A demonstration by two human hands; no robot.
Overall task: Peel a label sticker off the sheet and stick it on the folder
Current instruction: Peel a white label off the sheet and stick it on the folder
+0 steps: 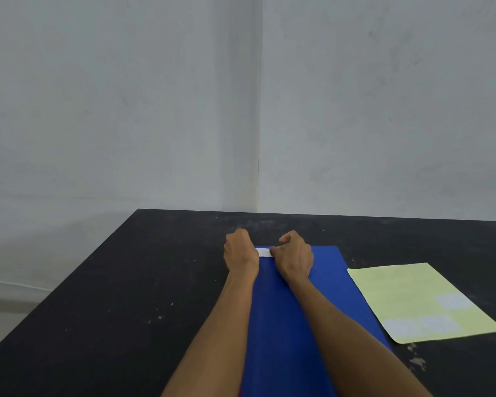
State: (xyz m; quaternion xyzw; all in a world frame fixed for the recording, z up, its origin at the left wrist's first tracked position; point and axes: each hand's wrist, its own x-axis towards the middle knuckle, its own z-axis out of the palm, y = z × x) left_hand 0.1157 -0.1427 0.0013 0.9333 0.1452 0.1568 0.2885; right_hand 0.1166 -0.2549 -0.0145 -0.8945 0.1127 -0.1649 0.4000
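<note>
Folder (292,325) runs near to far on the table (126,310); sheet (413,299) lies right. At the folder's far edge, the label (263,252) spans left–right between curled left hand (241,250) and right hand (295,257), both pressing its ends.

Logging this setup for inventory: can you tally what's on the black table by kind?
Flat blue folder: 1
Pale yellow label sheet: 1
White label stickers left on the sheet: 3
White label sticker on the folder: 1
Total: 6
</note>
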